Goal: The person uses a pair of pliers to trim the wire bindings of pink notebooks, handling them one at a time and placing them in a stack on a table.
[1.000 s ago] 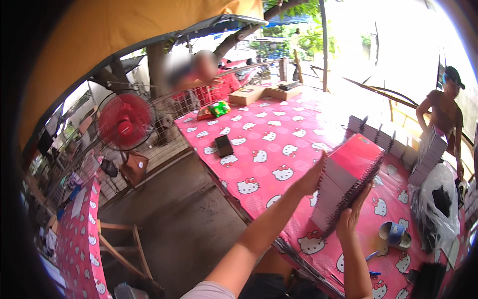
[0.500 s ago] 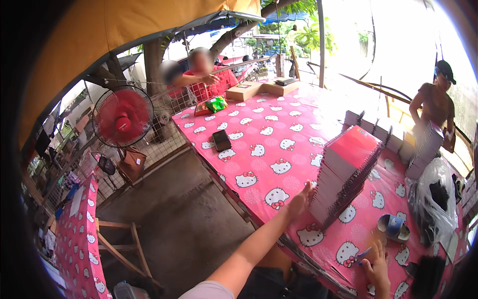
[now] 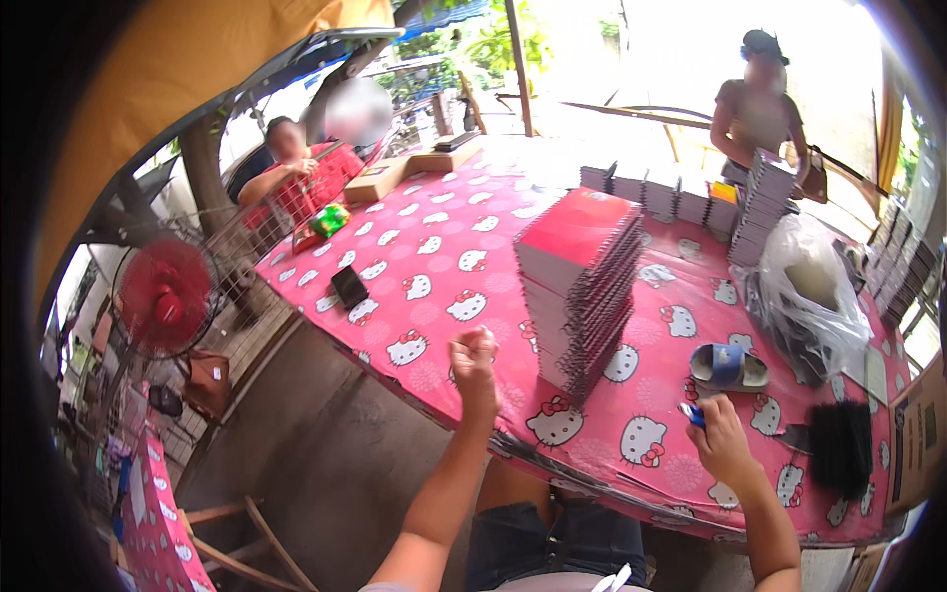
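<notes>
A tall stack of spiral-bound notebooks (image 3: 582, 286), red cover on top, stands on the pink cartoon-print tablecloth (image 3: 473, 405) in front of me. My left hand (image 3: 474, 373) hovers left of the stack, apart from it, its fingers curled; whatever might be inside them is hidden. Right of the stack, my right hand (image 3: 725, 439) is closed on a small blue tool (image 3: 696, 414) with a pale tip; its exact kind is unclear. Just beyond that hand lies a blue and grey slide sandal (image 3: 728, 366).
Several lower notebook stacks (image 3: 661, 190) line the far side, near a standing co-worker (image 3: 760, 109). On the right are a clear plastic bag (image 3: 814, 286), a black bristly bundle (image 3: 840, 449) and a cardboard box (image 3: 917, 434). A phone (image 3: 349, 287) lies left; a red fan (image 3: 168, 296) stands beyond.
My left hand has come away from the notebook stack and curled. My right hand has closed around the blue tool and lifted it. The view has turned to the right.
</notes>
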`<state>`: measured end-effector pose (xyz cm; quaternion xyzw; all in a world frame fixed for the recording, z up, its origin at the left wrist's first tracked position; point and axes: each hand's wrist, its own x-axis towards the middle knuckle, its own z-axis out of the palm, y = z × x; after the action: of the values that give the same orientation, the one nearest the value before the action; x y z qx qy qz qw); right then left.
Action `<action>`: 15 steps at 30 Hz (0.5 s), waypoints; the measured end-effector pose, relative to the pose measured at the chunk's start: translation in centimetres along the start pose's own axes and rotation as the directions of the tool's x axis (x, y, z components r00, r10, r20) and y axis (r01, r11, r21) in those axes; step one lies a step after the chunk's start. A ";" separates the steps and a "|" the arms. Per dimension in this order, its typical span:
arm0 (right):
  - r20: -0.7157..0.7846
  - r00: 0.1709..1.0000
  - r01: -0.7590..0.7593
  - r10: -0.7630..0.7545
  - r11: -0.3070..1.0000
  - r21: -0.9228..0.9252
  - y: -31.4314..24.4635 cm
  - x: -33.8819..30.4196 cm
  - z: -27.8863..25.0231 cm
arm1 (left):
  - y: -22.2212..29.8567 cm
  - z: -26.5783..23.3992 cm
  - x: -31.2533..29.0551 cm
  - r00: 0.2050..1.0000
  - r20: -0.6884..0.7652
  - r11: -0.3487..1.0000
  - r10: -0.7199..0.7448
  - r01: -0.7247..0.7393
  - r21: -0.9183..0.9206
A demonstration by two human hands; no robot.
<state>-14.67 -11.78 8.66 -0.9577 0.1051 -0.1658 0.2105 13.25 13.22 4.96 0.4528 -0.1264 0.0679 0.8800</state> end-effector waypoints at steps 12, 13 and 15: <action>-0.259 0.895 0.305 -0.364 0.921 -0.242 -11.5 11.5 -7.5 | 14.4 15.0 -3.0 0.785 0.606 0.597 0.129 -0.550 0.585; -0.255 0.901 0.292 -0.351 0.925 -0.241 -11.6 11.8 -7.6 | 14.1 14.9 -2.9 0.786 0.603 0.600 0.136 -0.549 0.581; -0.277 0.881 0.303 -0.383 0.907 -0.292 -11.8 12.1 -7.9 | 14.1 15.0 -2.9 0.788 0.596 0.584 0.156 -0.560 0.587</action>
<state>-4.76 -7.44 23.89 -0.9382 -0.0145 -0.3435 0.0396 4.78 9.23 23.49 0.7335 -0.3950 0.1807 0.5227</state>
